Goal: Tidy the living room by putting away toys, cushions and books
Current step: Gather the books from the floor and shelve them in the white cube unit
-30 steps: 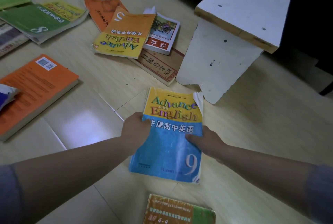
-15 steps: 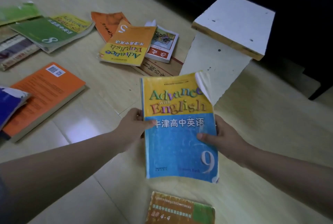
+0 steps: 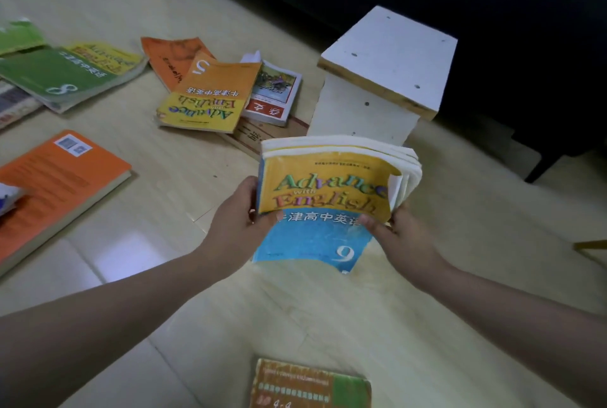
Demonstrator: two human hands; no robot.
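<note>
I hold a yellow and blue "Advance with English" book marked 9 above the floor, tilted so its top page edges show. My left hand grips its left edge, thumb on the cover. My right hand grips its right edge, where the cover corner curls. More books lie on the floor: a yellow and orange one marked 5, a green one marked 8, a thick orange one and a brown and green one at the bottom edge.
A small white wooden stool stands just beyond the held book. Dark furniture fills the back right. A red and white book and a brown one lie by the stool. The floor is pale tile.
The book has gone from lying flat on the floor to being lifted in both hands and tipped away from me, so its top edge now shows. The view has shifted back.
</note>
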